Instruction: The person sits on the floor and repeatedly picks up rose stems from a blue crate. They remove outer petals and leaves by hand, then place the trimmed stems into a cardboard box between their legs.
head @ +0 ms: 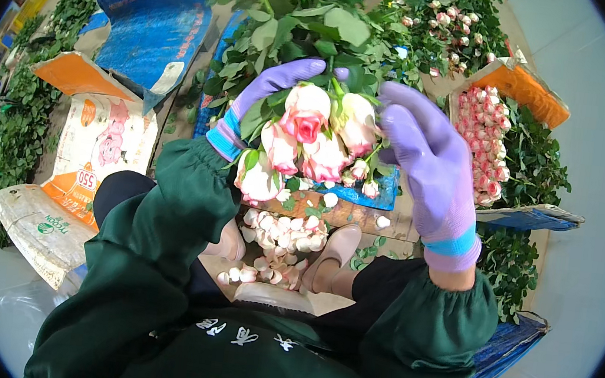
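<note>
A bunch of white roses with pink petal edges point(305, 122) hangs before me, heads toward me and leafy stems point(304, 27) pointing away. My left hand point(269, 90), in a purple glove with a blue cuff band, curls around the bunch just behind the heads. Some of its fingers are hidden by leaves and blooms. At the right side of the heads is my right hand point(424, 130), gloved alike, slightly blurred, its fingers apart with nothing visible between them. Small buds point(365, 179) dangle at the bunch's lower right.
Loose petals point(280, 237) lie between my shoes, below a wooden board edge point(344, 213). On the right, packed rose heads point(481, 142) sit by an orange-lined wrap point(532, 92). Further roses point(455, 27) lie beyond. Left are printed sacks point(106, 138), a blue sheet point(149, 14) and foliage point(11, 144).
</note>
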Demonstrator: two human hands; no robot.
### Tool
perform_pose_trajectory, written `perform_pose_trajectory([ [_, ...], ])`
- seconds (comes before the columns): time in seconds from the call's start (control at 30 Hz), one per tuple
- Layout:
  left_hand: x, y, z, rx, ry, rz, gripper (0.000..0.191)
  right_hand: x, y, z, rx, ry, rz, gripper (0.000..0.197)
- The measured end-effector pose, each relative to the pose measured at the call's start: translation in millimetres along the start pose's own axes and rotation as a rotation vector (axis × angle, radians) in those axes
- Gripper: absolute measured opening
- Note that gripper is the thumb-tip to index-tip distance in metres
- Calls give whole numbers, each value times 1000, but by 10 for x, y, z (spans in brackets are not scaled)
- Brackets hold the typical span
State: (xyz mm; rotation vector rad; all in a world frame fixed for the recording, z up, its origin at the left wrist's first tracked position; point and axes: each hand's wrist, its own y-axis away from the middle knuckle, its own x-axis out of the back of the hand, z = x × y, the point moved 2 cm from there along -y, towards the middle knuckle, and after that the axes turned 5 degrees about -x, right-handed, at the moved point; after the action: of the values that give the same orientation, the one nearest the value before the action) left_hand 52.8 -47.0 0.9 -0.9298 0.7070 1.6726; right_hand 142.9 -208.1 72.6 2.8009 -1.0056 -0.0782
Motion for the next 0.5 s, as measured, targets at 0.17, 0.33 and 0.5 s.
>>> perform_pose_trajectory([
  [0.17, 374, -117, 108, 94, 122, 55, 33, 106, 141, -49, 776, 487, 329, 20],
  [0.33, 315, -98, 106, 36, 58, -31, 33, -40, 213, -42, 948, 751, 281, 22],
  [0.5, 239, -62, 99, 6, 64, -215, 35, -65, 180, 80, 775, 779, 335, 16],
])
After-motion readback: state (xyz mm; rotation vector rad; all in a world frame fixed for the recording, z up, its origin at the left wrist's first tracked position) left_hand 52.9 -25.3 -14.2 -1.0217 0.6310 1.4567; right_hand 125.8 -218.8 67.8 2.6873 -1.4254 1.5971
